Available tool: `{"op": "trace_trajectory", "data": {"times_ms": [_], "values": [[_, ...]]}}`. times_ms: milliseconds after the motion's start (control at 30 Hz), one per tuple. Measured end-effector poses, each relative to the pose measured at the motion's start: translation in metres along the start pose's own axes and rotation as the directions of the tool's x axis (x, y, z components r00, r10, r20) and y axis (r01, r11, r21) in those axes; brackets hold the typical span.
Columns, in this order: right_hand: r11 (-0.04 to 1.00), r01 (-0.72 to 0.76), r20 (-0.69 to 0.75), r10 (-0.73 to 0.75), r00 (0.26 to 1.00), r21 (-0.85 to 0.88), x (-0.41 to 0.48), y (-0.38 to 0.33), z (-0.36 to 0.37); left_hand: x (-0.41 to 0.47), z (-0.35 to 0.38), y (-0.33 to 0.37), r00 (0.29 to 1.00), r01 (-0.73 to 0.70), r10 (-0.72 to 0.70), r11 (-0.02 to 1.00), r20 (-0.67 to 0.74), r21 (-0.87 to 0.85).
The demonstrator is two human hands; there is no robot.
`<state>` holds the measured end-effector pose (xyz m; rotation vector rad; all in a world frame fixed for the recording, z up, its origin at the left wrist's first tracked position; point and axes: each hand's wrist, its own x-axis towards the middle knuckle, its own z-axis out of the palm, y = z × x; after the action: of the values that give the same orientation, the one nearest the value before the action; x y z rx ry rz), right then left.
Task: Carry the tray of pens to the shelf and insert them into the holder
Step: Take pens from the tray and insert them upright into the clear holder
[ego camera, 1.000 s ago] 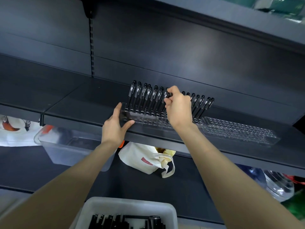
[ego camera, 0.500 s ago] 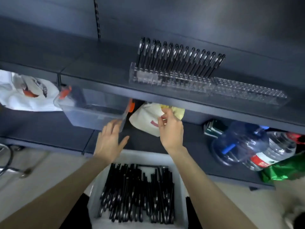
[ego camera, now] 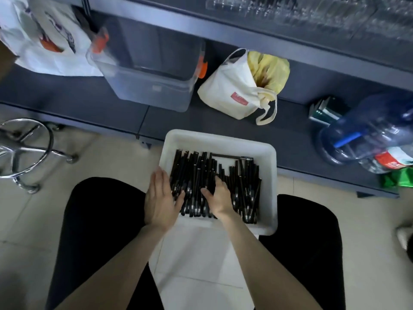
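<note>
A white tray (ego camera: 220,139) rests on my lap, filled with several black pens (ego camera: 196,173) lying side by side. My left hand (ego camera: 161,198) lies flat with straight fingers over the tray's left rim and the leftmost pens. My right hand (ego camera: 220,198) is down among the pens in the middle of the tray, its fingers spread and curling onto them; whether it grips one I cannot tell. The clear pen holder (ego camera: 312,7) shows only as a blurred strip on the shelf at the top edge.
On the lower shelf stand a clear plastic bin (ego camera: 147,70), a cream tote bag (ego camera: 241,90), a white plastic bag (ego camera: 44,39) and blue water bottles (ego camera: 368,135). A chrome stool base (ego camera: 24,153) is on the floor at left.
My view has dropped from the shelf holder to the tray on my lap. Both hands came down from the holder and now rest on the pens in the tray.
</note>
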<state>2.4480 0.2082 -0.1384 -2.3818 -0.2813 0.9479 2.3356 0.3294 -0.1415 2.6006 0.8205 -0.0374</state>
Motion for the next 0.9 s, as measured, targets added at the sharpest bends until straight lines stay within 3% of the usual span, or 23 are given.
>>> {"op": "trace_trajectory", "data": {"times_ms": [200, 467, 733, 900], "values": [[0.991, -0.126, -0.020, 0.125, 0.992, -0.041, 0.008, 0.001, 0.018, 0.000, 0.007, -0.001, 0.999, 0.019, -0.017, 0.998, -0.031, 0.059], [0.998, -0.051, -0.189, 0.055, 0.980, 0.029, 0.012, 0.005, 0.023, 0.001, 0.012, -0.003, 0.999, 0.017, -0.013, 0.997, -0.051, 0.074], [0.979, -0.069, -0.194, 0.107, 0.975, 0.190, 0.010, 0.006, 0.015, 0.000, 0.011, -0.003, 0.998, 0.018, -0.015, 0.999, -0.063, 0.042], [0.970, -0.054, -0.164, 0.094, 0.982, 0.235, 0.000, 0.000, -0.010, 0.003, 0.007, 0.006, 0.996, 0.054, -0.058, 0.996, -0.062, -0.071]]}}
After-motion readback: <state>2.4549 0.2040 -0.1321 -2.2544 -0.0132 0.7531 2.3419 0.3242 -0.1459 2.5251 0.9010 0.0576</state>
